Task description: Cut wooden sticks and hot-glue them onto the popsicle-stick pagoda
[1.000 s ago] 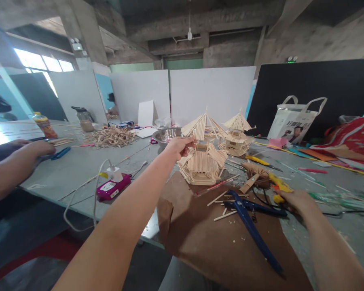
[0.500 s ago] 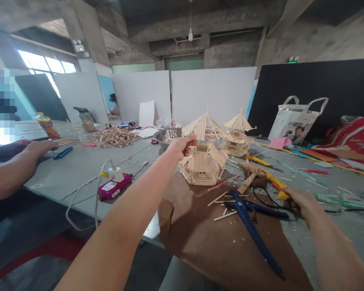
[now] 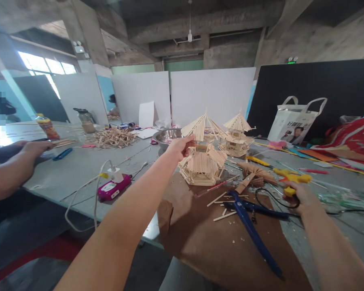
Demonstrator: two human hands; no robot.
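My left hand [image 3: 179, 147] reaches forward and pinches the roof edge of a two-tier pavilion model [image 3: 202, 157] built of wooden sticks, which stands on a brown board [image 3: 221, 238]. My right hand [image 3: 297, 195] is closed round the handle of a yellow glue gun [image 3: 293, 178], lifted just off the table with its black cord [image 3: 276, 198] trailing below. A second, smaller stick pavilion [image 3: 237, 135] stands behind the first.
Blue-handled cutters [image 3: 251, 226] and loose sticks lie on the brown board. A fan of sticks [image 3: 255, 173] lies by the model. A magenta power block [image 3: 112, 188] with white cable sits left. Another person's arm [image 3: 15, 167] rests at far left. A metal bowl [image 3: 166, 135], stick pile [image 3: 112, 137] and paper bag [image 3: 294, 119] stand farther back.
My right hand has closed on the yellow glue gun and lifted it up and slightly right off the table. My left hand stays on the pavilion roof.
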